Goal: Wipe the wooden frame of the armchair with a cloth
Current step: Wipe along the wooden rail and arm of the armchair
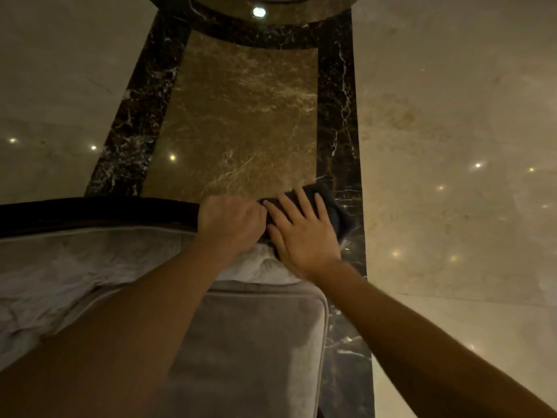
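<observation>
Showing two hands: left hand and right hand. Counting one dark cloth, one armchair with one dark wooden frame, one grey seat cushion, one pale back cushion, and one marble floor.

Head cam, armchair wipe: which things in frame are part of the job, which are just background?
Job:
- dark cloth, pressed flat under the right hand
- dark wooden frame, top rail of the armchair
- left hand, closed in a fist on the rail beside the cloth

Background:
- grey seat cushion
- pale upholstery
- marble floor
</observation>
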